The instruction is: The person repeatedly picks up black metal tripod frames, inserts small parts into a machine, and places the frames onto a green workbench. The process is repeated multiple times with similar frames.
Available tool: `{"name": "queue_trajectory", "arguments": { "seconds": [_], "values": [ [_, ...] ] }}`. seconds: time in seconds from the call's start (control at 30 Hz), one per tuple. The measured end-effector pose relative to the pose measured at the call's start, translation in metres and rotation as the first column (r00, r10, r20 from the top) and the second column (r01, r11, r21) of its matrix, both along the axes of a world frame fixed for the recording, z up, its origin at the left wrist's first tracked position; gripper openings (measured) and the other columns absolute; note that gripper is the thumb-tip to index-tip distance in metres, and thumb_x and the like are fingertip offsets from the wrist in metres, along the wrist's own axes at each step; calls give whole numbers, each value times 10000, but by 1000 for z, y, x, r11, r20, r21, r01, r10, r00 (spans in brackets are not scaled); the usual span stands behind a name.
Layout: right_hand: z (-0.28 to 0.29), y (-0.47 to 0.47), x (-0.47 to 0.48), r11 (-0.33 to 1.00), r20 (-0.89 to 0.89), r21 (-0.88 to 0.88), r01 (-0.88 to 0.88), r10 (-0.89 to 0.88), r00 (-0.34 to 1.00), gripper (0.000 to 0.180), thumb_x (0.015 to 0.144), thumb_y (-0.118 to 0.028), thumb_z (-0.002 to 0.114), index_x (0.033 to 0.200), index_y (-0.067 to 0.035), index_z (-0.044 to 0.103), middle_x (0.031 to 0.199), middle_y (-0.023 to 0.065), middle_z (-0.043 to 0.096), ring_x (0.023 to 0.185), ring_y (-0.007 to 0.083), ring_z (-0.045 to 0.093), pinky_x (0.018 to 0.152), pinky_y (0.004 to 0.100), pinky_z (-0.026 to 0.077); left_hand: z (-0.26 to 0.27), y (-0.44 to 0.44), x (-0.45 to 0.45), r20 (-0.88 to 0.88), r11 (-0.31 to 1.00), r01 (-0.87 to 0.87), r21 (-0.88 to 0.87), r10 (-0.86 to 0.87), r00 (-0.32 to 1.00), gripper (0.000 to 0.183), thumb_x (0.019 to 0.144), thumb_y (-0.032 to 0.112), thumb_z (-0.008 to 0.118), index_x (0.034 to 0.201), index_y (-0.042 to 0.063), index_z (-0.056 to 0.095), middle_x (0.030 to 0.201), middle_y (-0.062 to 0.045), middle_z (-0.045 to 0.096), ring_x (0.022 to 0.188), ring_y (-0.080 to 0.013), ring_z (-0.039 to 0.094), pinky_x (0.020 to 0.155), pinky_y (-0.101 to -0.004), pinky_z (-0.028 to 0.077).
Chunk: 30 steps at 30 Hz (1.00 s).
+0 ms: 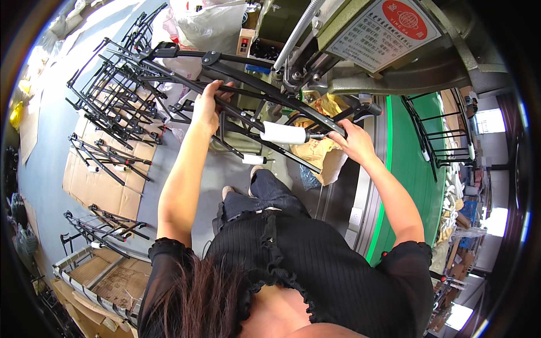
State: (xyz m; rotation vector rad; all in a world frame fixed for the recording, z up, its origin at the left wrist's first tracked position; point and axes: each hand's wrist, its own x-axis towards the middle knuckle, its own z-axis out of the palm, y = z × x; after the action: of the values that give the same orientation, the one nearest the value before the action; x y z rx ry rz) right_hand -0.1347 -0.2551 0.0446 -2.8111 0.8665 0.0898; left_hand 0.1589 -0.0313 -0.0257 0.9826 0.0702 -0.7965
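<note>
A black folding tubular metal frame (258, 86) lies slantwise before me, below the head of an olive-green press machine (427, 80). My left hand (208, 107) grips its tubes near the left part, thumb on top and fingers partly hidden behind. At the other end, my right hand (355, 140) holds the end of a flat black bar, close to a metal pin. One white sleeve (284, 133) sits on a tube beside that pin; a smaller white sleeve (253, 159) is lower down. The machine's tooling (296, 76) meets the frame's upper bar; the exact contact is unclear.
A green conveyor belt (405, 203) runs along my right, carrying another black frame (444, 136). Below the machine hangs a yellow paper bag (317, 156). Several black frames (122, 101) are piled on floor cardboard (97, 181) at left, near a white plastic sack (215, 29).
</note>
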Motion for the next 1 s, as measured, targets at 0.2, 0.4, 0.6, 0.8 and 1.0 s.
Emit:
{"name": "queue_trajectory", "arguments": {
  "seconds": [0.2,0.4,0.6,0.8,1.0],
  "values": [
    [3,4,1,1000,-23,10,11,-11,1000,557,842,-593,550,1007,-63,595,933,175,664,917,362,628,780,449,490,-8,-2,8,22,999,27,-17,-27,999,242,931,228,498,1079,40,535,1051,-143,688,880,-179,652,787,-280,472],
    [27,10,-7,997,93,-22,78,-75,993,574,833,-603,561,784,-34,614,676,190,629,724,393,634,648,457,488,19,-12,14,13,990,68,-124,-67,998,285,895,241,506,1078,22,517,1008,-169,688,842,-220,669,741,-315,509],
    [68,65,-41,990,39,63,129,-132,991,484,827,-482,649,798,-1,607,682,222,609,690,419,607,616,452,471,57,13,-24,-63,995,-2,-99,-4,998,218,884,187,453,995,1,486,1018,-261,649,963,-345,653,888,-380,516],
    [63,78,-6,978,294,-45,-204,208,933,276,833,-312,657,912,-49,639,876,104,647,889,284,617,790,367,474,27,44,-75,-140,998,7,-57,-15,990,291,830,213,519,975,-37,555,857,-167,686,725,-243,659,708,-350,526],
    [22,102,129,458,323,873,-165,-291,900,441,938,-429,535,882,-2,632,809,63,635,720,138,562,693,288,453,40,53,-180,265,995,67,74,-84,961,542,921,501,524,1101,-9,560,936,-83,667,829,-174,614,797,-277,436]
  ]
}}
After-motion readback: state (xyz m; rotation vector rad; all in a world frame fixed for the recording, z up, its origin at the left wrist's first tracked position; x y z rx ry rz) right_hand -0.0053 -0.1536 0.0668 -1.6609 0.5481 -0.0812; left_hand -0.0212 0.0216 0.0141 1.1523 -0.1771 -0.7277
